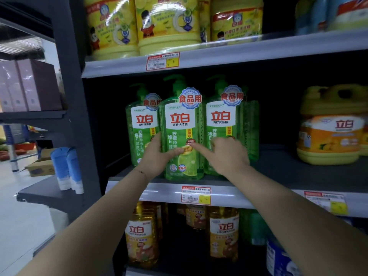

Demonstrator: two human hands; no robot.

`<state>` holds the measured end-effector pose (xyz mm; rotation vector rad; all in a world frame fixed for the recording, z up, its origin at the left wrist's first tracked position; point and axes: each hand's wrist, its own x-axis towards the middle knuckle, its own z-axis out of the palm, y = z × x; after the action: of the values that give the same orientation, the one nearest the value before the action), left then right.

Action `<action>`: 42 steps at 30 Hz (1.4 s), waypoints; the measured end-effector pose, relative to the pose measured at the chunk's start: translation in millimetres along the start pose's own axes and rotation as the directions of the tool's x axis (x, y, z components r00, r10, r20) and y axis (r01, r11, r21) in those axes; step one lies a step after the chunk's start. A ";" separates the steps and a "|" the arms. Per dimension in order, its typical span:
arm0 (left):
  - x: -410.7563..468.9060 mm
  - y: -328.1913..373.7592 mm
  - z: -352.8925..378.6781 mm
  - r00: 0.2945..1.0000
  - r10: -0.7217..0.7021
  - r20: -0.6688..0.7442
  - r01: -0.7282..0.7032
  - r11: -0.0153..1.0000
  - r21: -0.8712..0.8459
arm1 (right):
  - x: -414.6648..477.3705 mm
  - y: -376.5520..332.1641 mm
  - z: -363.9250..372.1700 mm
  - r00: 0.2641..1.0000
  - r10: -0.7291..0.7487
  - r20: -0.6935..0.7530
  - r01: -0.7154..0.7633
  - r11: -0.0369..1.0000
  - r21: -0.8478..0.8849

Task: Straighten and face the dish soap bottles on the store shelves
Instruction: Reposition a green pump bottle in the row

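Observation:
Three green dish soap pump bottles stand side by side at the front of the middle shelf [278,172], labels facing me. My left hand [159,156] wraps the lower left side of the middle green bottle [182,126], thumb across its front. My right hand [225,154] rests against the lower front of the right green bottle [222,120], its index finger stretched left onto the middle bottle's label. The left green bottle [142,126] stands partly behind my left hand. More green bottles stand behind the right one.
Yellow jugs [167,24] fill the top shelf. A yellow-orange jug [330,134] stands at the right of the middle shelf, with bare shelf between. Amber bottles [141,236] stand on the lower shelf. A dark upright post [79,116] bounds the left side; blue tubes [67,168] lie beyond it.

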<state>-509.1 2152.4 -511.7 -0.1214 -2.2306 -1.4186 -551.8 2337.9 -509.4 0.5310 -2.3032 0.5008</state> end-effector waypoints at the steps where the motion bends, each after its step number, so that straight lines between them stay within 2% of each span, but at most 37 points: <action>1: -3.7 3.6 3.9 0.999 0.023 -0.030 -0.022 1.000 0.022 | 0.1 4.6 2.6 1.000 -0.017 0.001 0.017 1.000 0.012; 5: -13.7 -0.6 14.8 0.967 0.150 -0.206 -0.129 0.986 0.109 | -6.9 17.7 8.1 0.991 -0.086 0.106 0.075 0.992 0.101; 8: -18.7 -3.6 23.4 0.877 0.322 -0.357 -0.203 0.922 0.331 | -9.0 25.1 4.4 0.972 -0.112 0.208 0.056 0.964 0.260; 10: -21.9 -2.9 33.0 0.758 0.517 -0.397 -0.236 0.786 0.572 | -8.8 31.9 -1.6 0.962 -0.117 0.247 0.021 0.932 0.361; 11: -24.0 -1.2 40.2 0.699 0.610 -0.373 -0.262 0.704 0.660 | -9.0 35.6 -5.7 0.966 -0.110 0.235 0.016 0.930 0.367; 13: -26.7 3.4 58.0 0.648 0.717 -0.256 -0.346 0.577 0.740 | -9.3 44.7 -15.2 0.988 -0.060 0.141 0.015 0.955 0.297; 16: -24.9 17.5 88.6 0.675 0.737 0.010 -0.518 0.465 0.718 | -5.6 63.6 -25.5 0.997 0.061 -0.048 -0.052 0.982 0.181; 19: -16.0 28.3 118.0 0.735 0.659 0.158 -0.524 0.405 0.749 | 4.3 86.7 -26.4 0.978 0.198 -0.066 -0.181 0.961 0.209; 23: 3.3 30.0 143.0 0.851 0.482 0.208 -0.428 0.407 0.807 | 23.5 111.7 -18.5 0.959 0.282 0.018 -0.279 0.932 0.229; 25: 12.9 26.4 148.7 0.884 0.412 0.221 -0.389 0.387 0.836 | 35.6 118.9 -11.5 0.945 0.322 0.066 -0.328 0.911 0.252; 27: 19.2 21.8 152.4 0.891 0.393 0.229 -0.380 0.368 0.848 | 47.6 122.4 -1.8 0.925 0.365 0.108 -0.380 0.876 0.296; 30: 25.3 15.5 154.3 0.896 0.377 0.236 -0.386 0.394 0.835 | 63.3 122.3 13.2 0.892 0.423 0.159 -0.452 0.829 0.330; 34: 26.4 13.9 155.6 0.906 0.361 0.222 -0.374 0.437 0.818 | 82.2 119.6 25.3 0.849 0.513 0.128 -0.521 0.773 0.361; 39: 26.5 11.5 157.0 0.903 0.382 0.198 -0.371 0.458 0.808 | 91.9 122.7 28.0 0.827 0.552 0.105 -0.526 0.695 0.490; 42: 26.2 13.9 157.1 0.914 0.365 0.178 -0.349 0.479 0.805 | 87.0 124.9 21.5 0.836 0.540 0.101 -0.513 0.702 0.494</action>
<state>-583.2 2290.9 -541.8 -0.2307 -2.4223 -0.0402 -684.4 2412.4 -486.8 0.0610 -2.2452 1.4142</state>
